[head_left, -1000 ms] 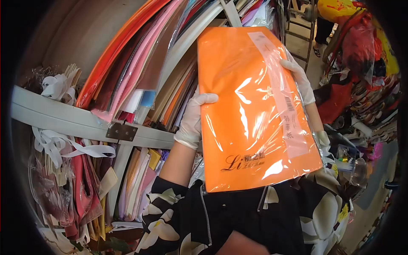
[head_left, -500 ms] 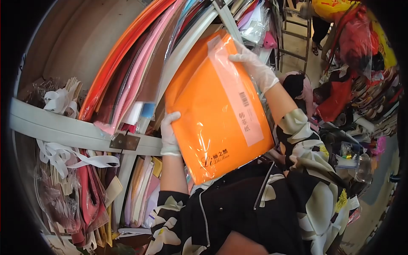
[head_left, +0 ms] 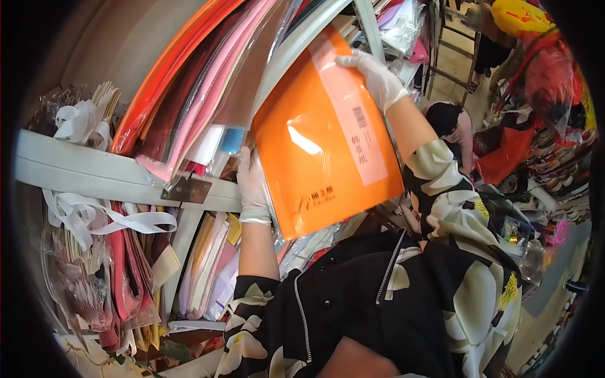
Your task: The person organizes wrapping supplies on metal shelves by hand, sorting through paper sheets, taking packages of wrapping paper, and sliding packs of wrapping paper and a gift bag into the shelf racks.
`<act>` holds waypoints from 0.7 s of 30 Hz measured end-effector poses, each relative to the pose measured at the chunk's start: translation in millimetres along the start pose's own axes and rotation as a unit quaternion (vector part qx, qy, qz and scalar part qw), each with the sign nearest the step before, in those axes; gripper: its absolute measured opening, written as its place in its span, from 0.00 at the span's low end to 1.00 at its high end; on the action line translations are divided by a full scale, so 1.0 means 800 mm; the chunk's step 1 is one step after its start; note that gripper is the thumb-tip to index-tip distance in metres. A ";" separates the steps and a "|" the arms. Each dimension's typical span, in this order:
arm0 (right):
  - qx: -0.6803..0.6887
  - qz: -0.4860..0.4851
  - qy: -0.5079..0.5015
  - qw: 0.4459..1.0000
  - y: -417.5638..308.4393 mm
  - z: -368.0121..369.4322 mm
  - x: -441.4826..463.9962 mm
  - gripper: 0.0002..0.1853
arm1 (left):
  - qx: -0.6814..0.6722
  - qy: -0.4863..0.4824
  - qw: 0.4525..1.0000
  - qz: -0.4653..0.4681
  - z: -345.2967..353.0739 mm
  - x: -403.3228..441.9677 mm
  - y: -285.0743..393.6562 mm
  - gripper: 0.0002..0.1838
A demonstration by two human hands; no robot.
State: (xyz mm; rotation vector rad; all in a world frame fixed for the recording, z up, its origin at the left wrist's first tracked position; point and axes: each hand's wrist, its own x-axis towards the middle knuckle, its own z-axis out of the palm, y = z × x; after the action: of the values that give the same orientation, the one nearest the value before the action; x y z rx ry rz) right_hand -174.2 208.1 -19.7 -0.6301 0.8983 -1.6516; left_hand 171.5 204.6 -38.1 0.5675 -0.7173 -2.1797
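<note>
Grey shelving (head_left: pixel 82 162) packed with sleeved sheets (head_left: pixel 217 82) stood beyond the orange packet (head_left: pixel 296 170), which tilted before the person's torso (head_left: pixel 343 290) — left hand (head_left: pixel 253 189) and right hand (head_left: pixel 377 79) clamped on its opposite sides. It was probably light and bendable, the glossy film (head_left: pixel 304 142) likely slippery — best pinched at both edges, the middle supported against sagging.

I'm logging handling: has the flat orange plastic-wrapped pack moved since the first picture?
Yes: the flat orange plastic-wrapped pack has shifted leftward and up, nearer the brown metal plate on the grey shelf rail.
</note>
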 end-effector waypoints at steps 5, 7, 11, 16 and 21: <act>-0.036 -0.043 0.062 0.997 -0.004 -0.018 0.044 0.10 | -0.043 -0.176 0.982 -0.055 -0.023 -0.065 -0.015 0.39; -0.133 -0.089 0.080 0.984 -0.003 -0.014 0.047 0.11 | -0.104 -0.119 0.986 0.062 -0.029 -0.077 -0.031 0.38; -0.122 -0.111 0.082 0.983 0.042 -0.033 0.127 0.13 | -0.036 -0.023 0.979 0.200 0.007 -0.064 -0.031 0.21; 0.006 -0.035 0.044 0.998 0.026 0.011 0.088 0.15 | 0.061 0.101 0.948 0.296 0.031 -0.016 -0.023 0.20; -0.004 0.036 -0.076 0.996 0.048 -0.019 0.103 0.16 | 0.075 0.169 0.929 0.321 0.043 0.017 -0.004 0.17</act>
State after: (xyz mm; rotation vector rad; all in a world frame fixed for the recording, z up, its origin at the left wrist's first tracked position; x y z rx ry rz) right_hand -186.1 128.3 -63.7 -0.7097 0.8086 -1.5154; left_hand 141.3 206.8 -16.3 0.6541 -0.7520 -1.3864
